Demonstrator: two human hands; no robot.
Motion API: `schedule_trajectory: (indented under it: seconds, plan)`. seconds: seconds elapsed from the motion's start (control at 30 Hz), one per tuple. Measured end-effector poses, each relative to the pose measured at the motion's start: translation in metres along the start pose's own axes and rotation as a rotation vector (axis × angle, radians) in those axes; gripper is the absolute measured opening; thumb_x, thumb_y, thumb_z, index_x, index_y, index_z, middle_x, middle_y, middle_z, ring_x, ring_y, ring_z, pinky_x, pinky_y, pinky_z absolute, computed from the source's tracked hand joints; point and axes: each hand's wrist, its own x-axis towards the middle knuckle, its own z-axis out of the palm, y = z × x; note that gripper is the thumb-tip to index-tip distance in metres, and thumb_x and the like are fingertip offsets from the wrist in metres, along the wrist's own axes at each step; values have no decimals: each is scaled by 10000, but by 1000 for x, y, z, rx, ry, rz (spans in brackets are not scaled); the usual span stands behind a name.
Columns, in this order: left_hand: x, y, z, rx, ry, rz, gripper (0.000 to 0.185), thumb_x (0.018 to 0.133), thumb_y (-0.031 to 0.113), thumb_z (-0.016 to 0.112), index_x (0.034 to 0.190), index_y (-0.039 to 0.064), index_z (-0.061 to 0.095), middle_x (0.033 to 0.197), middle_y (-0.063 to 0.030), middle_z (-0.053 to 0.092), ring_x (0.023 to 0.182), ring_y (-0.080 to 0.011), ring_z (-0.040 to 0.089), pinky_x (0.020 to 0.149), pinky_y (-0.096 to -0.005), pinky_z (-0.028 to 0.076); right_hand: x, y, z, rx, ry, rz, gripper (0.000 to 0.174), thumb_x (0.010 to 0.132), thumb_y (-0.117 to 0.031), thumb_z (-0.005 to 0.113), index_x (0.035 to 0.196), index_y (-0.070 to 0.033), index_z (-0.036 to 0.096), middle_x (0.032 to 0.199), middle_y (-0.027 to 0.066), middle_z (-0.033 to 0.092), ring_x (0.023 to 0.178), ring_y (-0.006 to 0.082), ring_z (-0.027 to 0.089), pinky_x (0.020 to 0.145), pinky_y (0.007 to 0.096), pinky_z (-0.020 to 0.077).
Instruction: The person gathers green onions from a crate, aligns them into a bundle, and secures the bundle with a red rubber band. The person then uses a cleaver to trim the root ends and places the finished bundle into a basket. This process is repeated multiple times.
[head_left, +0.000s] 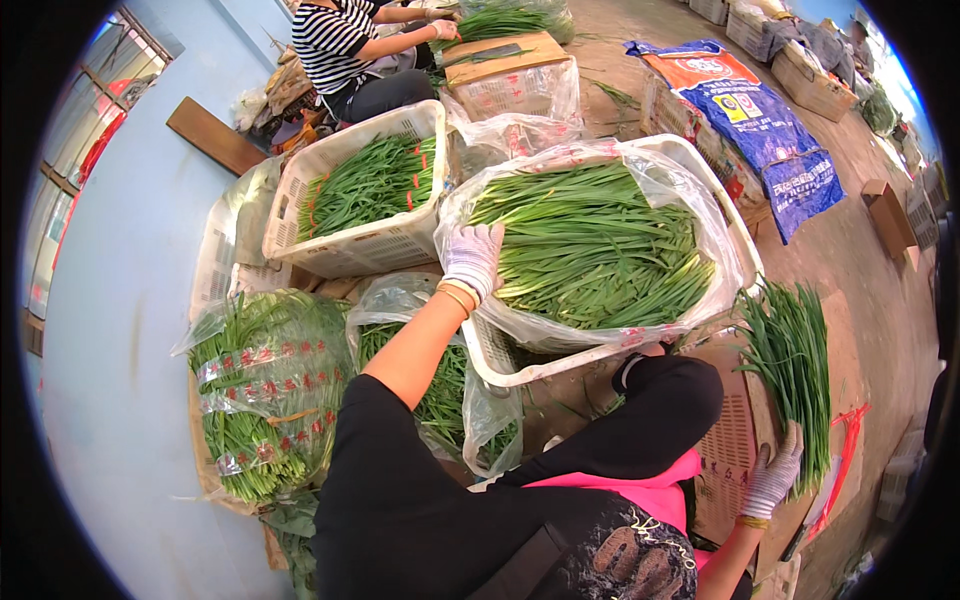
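My left hand (474, 259), in a pale knit glove, reaches to the left edge of a plastic-lined white crate (487, 360) heaped with loose garlic chives (592, 240); its fingertips touch the pale stem ends, and whether they grip any is unclear. At the right, my gloved right hand (775, 469) holds a bunch of green chives (795, 367) near its lower end, over a board (844, 360) on a crate. Beside that bunch lie red ties (846, 450) and a knife (814, 510) with a dark handle. A second white crate (360, 251) holds chive bunches bound with red bands.
A wrapped chive bundle (274, 397) stands by the wall at left, next to an open plastic bag (491, 427) of greens. A blue printed sack (772, 127) covers a crate at upper right. A co-worker in a striped shirt (322, 37) sits beyond, near a wooden board (502, 60).
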Motion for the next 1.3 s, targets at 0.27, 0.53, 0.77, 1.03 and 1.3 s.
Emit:
schedule_trajectory:
  seconds: [0.27,0.53,0.77,1.03,1.3]
  plan:
    - [22,10,47,22,37,-21,360,963,204,524,1286,55,575,1027,-172,749,994,-286,739,1073,-570,381,32,-53,24,116,59,-153,633,850,8,684,1459,-44,520,1466,243,534,1292,452,562,1058,495,478]
    - [-8,29,5,6,365,-53,634,916,138,607,1523,56,447,915,-128,723,817,-291,733,1116,-592,377,60,-178,19,581,-205,-315,600,825,-12,719,1399,-6,544,1411,215,572,1292,394,570,1099,445,453]
    - [-80,112,-1,-201,553,0,439,804,201,734,1194,95,565,878,-102,641,834,-279,684,949,-461,480,74,-315,119,1898,-1125,677,749,959,-304,734,1566,-51,375,1484,182,520,1284,324,577,1092,457,467]
    - [-139,166,-18,-523,442,262,303,821,245,717,1089,109,680,984,-84,681,883,-298,698,1077,-538,433,88,-312,199,1504,-1042,950,674,862,-215,842,1400,-6,494,1256,232,660,1056,371,676,873,514,581]
    - [-44,105,-61,-430,653,109,968,678,529,876,1511,232,484,1451,-136,500,1320,-345,496,1199,-616,270,92,-298,176,1599,-1169,880,413,903,-214,800,1218,6,649,925,185,750,682,321,740,562,489,618]
